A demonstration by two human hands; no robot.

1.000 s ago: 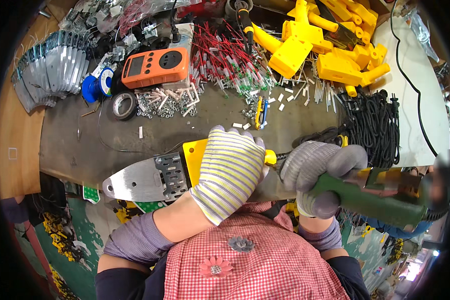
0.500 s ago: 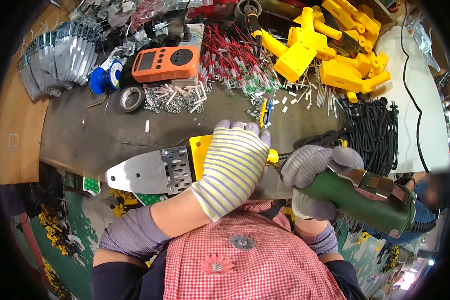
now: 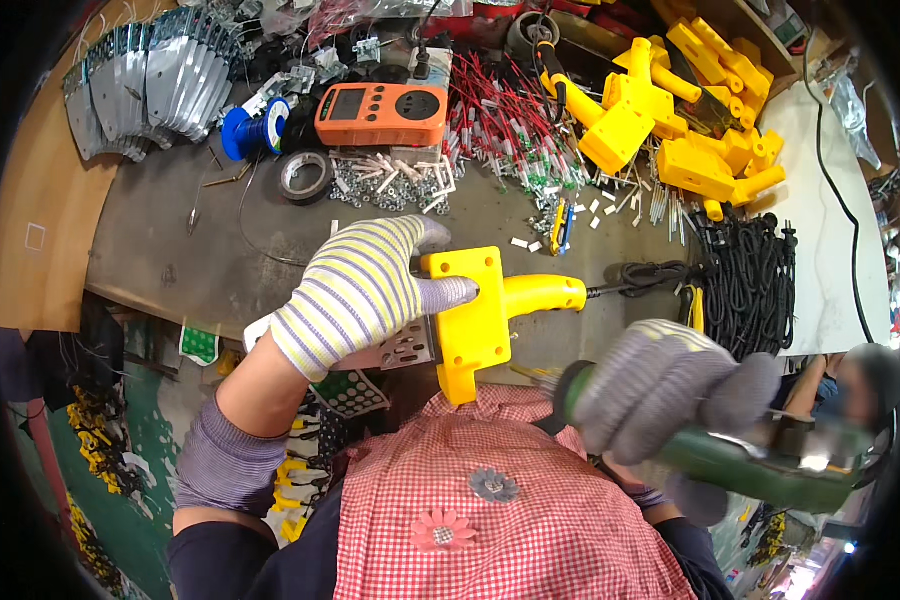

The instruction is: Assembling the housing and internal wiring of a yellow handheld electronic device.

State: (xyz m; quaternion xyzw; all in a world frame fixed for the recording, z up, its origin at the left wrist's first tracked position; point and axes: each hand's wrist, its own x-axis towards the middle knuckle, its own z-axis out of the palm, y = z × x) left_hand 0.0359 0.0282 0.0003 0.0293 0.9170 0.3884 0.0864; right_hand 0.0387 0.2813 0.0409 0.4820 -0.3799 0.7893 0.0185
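Observation:
In a striped glove, my left hand (image 3: 365,285) grips a tool with a yellow plastic handle (image 3: 545,295) near its block-shaped housing, thumb on the yellow face. The tool's flat metal plate and slotted metal guard (image 3: 407,345) are mostly hidden under that hand and wrist. A black cord runs out of the handle's right end. My right hand (image 3: 655,395), gloved and slightly blurred, is wrapped round a green power driver (image 3: 760,470) to the right of the yellow tool. The driver's thin bit points left, apart from the yellow housing.
An orange meter (image 3: 380,115), blue wire spool (image 3: 253,130) and black tape roll (image 3: 306,177) stand at the back. Grey metal plates (image 3: 150,85) lie far left. Yellow handle shells (image 3: 620,135), red wires (image 3: 510,110) and coiled black cords (image 3: 745,285) fill the back right.
My left hand has shifted left from the yellow handle onto the housing and guard, uncovering the handle. My right hand has drawn the green driver away, down and to the right.

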